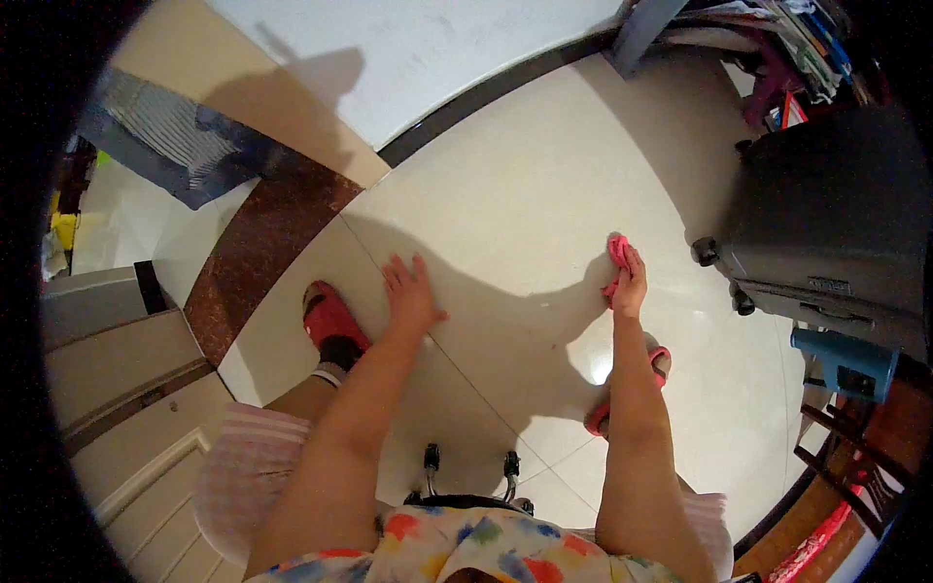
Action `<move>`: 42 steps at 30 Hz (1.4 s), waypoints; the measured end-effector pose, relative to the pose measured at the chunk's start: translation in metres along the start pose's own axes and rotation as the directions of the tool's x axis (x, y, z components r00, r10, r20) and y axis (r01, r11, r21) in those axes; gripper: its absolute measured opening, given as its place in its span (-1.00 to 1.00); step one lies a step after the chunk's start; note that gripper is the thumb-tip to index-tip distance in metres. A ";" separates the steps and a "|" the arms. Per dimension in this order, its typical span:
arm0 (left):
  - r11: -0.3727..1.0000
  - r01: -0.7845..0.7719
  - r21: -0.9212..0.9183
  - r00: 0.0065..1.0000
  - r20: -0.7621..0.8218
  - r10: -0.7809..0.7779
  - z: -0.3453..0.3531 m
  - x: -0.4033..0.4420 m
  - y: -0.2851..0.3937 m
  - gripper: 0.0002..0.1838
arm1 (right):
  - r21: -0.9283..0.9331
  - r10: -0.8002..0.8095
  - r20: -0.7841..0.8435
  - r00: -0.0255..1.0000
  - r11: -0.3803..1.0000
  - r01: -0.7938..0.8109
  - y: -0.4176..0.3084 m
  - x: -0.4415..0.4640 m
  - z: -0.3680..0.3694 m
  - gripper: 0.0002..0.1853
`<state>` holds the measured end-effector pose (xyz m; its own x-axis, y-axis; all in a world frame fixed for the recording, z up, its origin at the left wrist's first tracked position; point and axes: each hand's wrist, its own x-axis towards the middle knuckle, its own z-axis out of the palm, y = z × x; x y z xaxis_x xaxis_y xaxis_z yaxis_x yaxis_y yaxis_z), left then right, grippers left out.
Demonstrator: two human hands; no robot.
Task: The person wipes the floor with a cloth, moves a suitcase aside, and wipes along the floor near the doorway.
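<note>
And here's the red cloth (618, 249), bunched right at the right hand (631, 289), poking out past the fingertips and along the thumb side, low over the pale tiled floor (525, 233). That hand is closed on it, fingers together; whether the cloth is pressed to the tiles, I can't tell. Over to the left hand (411, 294): bare, fingers spread apart, well clear of the cloth and near the red slipper (335, 316) on the left foot; contact with the floor is unclear. Beyond the right hand stands a dark suitcase (826, 204).
</note>
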<state>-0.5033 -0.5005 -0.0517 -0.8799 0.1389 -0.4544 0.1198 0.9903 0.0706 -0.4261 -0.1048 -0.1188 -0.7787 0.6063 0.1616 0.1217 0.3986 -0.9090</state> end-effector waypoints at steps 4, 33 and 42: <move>0.999 0.036 -0.018 0.998 0.044 -0.035 -0.006 0.000 0.003 0.41 | 0.371 0.100 -0.021 0.995 0.925 -0.085 -0.001 -0.029 0.027 -0.60; 0.996 -0.055 0.063 0.998 0.006 0.055 0.022 -0.063 0.027 0.31 | 0.032 0.224 -0.370 0.901 0.973 -0.229 0.008 -0.124 -0.098 -0.59; 0.995 -0.101 0.022 0.993 -0.060 0.102 0.038 -0.054 0.021 0.38 | 0.514 0.480 -0.134 0.867 0.782 -0.353 -0.036 -0.172 0.003 -0.63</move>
<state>-0.4360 -0.4871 -0.0596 -0.8891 0.2386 -0.3905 0.2183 0.9711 0.0963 -0.2981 -0.2257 -0.1150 -0.5342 0.8093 -0.2442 0.0531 -0.2562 -0.9652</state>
